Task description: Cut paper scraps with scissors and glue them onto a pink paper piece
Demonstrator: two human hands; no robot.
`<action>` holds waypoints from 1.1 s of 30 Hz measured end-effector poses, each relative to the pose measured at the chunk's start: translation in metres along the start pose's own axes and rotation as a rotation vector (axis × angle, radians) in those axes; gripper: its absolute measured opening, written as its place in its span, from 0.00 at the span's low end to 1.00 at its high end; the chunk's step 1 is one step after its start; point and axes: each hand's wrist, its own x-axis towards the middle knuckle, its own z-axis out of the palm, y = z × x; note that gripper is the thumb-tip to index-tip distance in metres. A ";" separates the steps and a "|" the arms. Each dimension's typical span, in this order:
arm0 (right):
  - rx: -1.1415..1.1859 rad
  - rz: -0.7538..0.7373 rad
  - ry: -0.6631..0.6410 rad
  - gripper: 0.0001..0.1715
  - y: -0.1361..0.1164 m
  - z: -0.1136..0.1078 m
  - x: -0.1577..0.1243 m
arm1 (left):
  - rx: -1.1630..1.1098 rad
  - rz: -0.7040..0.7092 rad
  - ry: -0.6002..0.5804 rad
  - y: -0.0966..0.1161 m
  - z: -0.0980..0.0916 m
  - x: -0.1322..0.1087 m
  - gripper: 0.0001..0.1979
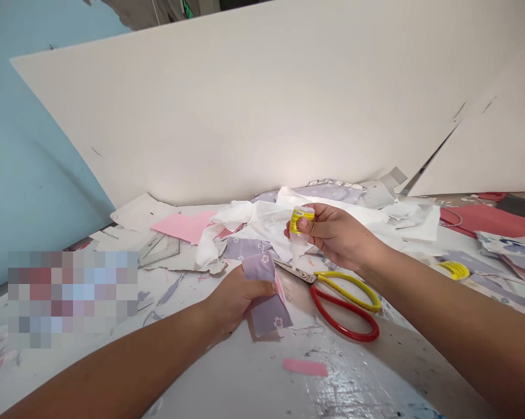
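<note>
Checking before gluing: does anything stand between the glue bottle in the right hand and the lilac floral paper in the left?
Nothing visible stands between the glue bottle in the right hand and the lilac floral paper under the left hand. The scissors' metal blades lie flat beside the paper, lower down, below the nozzle.

And here come the bare left forearm and bare right forearm, smooth and slim! Out front, the left hand and right hand, with a short, neatly trimmed thumbnail on show!
</note>
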 end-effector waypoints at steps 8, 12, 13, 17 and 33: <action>0.038 0.039 -0.040 0.09 -0.006 -0.002 0.001 | 0.008 -0.016 0.014 0.000 0.000 0.001 0.11; 0.074 0.010 -0.008 0.12 -0.001 0.000 0.001 | 0.009 -0.008 0.004 -0.001 -0.001 0.000 0.12; 0.074 -0.001 0.018 0.13 0.000 0.000 0.001 | 0.009 -0.005 0.003 -0.001 -0.001 0.000 0.11; 0.065 0.017 0.079 0.12 0.002 -0.001 0.003 | 0.009 -0.003 -0.002 -0.001 -0.002 0.000 0.13; 0.116 0.105 -0.181 0.08 0.001 -0.003 -0.001 | 0.011 0.015 0.002 -0.001 0.000 -0.002 0.08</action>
